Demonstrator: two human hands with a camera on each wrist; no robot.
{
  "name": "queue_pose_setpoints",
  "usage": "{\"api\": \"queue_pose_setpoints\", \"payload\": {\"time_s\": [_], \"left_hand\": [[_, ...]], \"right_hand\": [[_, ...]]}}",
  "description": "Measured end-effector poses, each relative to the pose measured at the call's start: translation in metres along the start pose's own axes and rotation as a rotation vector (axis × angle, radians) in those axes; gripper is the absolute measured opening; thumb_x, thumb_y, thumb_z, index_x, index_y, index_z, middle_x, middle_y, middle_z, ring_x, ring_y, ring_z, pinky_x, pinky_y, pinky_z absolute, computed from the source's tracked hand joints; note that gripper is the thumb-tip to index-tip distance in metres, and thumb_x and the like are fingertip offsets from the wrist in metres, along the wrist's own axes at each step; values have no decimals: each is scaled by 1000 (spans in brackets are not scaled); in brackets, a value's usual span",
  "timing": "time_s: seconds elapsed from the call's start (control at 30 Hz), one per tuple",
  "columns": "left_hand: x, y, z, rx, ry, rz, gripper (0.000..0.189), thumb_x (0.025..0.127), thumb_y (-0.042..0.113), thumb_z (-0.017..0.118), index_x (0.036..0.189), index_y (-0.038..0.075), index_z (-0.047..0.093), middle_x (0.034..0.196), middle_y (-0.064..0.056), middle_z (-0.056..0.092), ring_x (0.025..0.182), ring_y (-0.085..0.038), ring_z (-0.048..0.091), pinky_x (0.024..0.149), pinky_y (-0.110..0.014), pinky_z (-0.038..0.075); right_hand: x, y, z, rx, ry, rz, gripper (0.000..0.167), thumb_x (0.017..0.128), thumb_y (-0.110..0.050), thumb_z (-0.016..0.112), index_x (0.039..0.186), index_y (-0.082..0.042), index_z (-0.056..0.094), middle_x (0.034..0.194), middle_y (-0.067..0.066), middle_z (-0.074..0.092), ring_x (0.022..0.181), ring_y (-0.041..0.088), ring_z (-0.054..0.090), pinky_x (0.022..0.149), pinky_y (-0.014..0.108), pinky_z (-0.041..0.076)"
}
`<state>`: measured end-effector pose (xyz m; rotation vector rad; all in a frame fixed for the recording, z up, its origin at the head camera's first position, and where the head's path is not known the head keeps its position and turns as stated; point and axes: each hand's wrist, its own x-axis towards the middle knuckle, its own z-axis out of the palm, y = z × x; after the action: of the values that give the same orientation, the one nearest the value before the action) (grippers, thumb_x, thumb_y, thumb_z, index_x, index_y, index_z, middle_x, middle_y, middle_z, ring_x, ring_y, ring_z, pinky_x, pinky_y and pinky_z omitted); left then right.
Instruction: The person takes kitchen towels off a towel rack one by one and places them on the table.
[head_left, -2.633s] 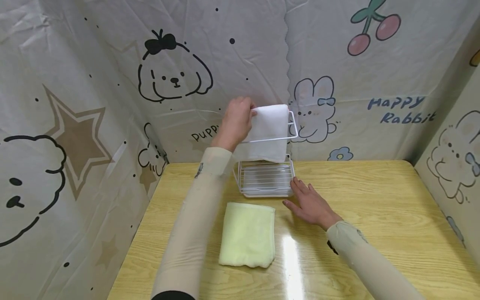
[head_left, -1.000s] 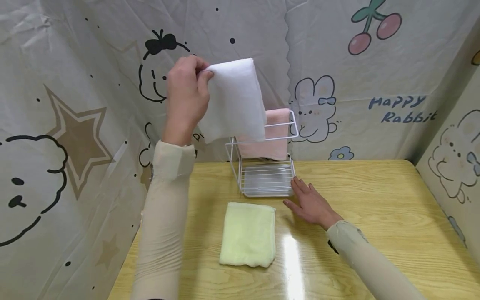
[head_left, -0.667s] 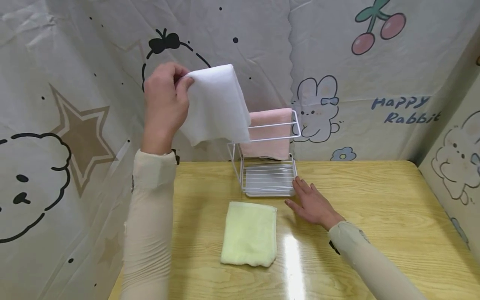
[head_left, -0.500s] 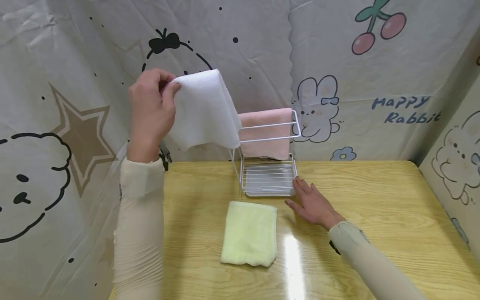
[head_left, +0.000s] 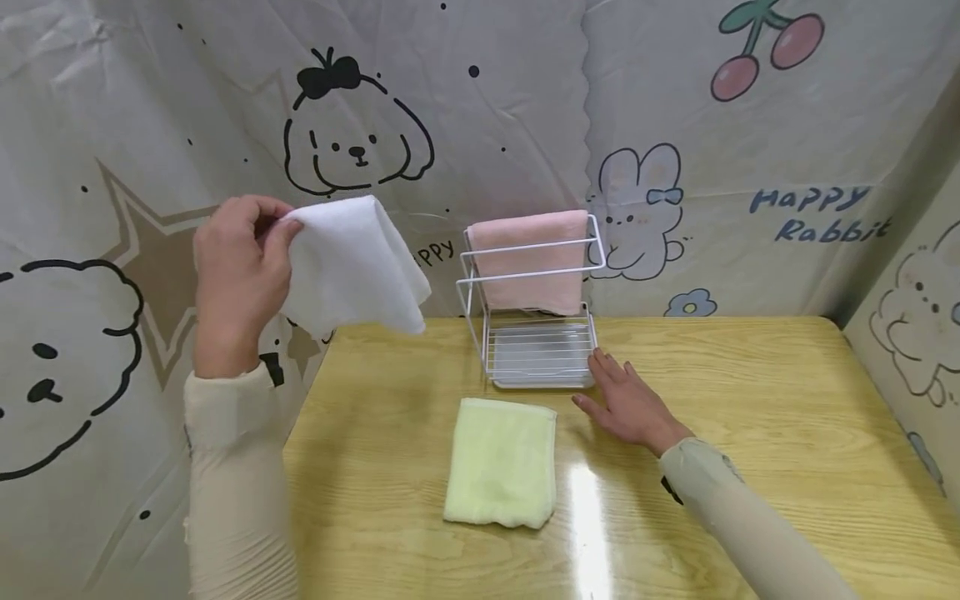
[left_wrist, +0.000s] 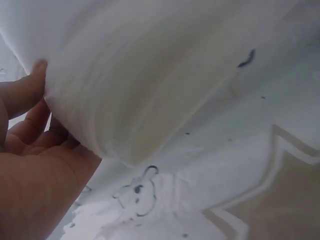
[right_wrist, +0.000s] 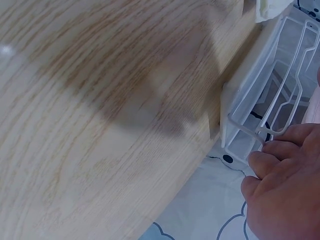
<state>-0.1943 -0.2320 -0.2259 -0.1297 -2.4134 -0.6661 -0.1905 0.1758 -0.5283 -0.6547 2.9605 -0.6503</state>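
In the head view, the left hand (head_left: 243, 279), left of centre in the frame, pinches a folded white towel (head_left: 356, 267) by its upper left corner between thumb and fingers; the towel hangs in the air in the upper left-centre, well apart from the white wire rack (head_left: 532, 273). The left wrist view shows thumb and fingertips closed on the cloth's edge. The right hand (head_left: 626, 404), right of centre, grasps nothing: its fingers lie extended, fingertips touching the lower right side of the rack. A folded pink towel (head_left: 532, 293) hangs at the back of the rack's upper bars, and a shallow tray (head_left: 543, 385) sits at its base. At lower centre, a folded pale yellow towel (head_left: 501, 462) lies flat on the wood-grain table (head_left: 750, 400). Behind, a cartoon-printed backdrop (head_left: 525, 108) fills the top of the frame.
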Motion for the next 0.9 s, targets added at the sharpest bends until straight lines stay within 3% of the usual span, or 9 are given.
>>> {"api": "queue_pose_setpoints", "payload": {"time_s": [0.17,0.43,0.7,0.9], "left_hand": [[-12,-21,4,-1,-49,15,24,103,15,59,109,-7,65,107,-22,61,91,-35,54,77,-48,47],[-35,-56,20,-21,-107,118,17,100,8,63,101,-9,65,97,-23,62,83,-34,54,72,-44,44],[-49,-80,47,-70,-168,168,13,98,4,64,99,-8,64,95,-22,62,80,-31,55,70,-43,46],[-56,-93,69,-86,-254,153,13,98,5,64,101,-8,65,96,-22,62,79,-33,56,70,-47,49]], "right_hand": [[0,-1,0,4,-1,7,79,105,-47,46,153,12,24,160,28,19,148,42,20,118,57,13],[0,-1,0,5,-4,1,79,105,-47,46,153,12,25,160,28,19,147,42,20,118,57,13],[-1,0,0,-4,1,5,78,105,-47,46,152,12,25,160,28,20,148,42,20,118,57,14],[0,-1,0,0,4,7,79,105,-48,45,153,11,25,160,28,20,148,42,20,118,57,13]]}}
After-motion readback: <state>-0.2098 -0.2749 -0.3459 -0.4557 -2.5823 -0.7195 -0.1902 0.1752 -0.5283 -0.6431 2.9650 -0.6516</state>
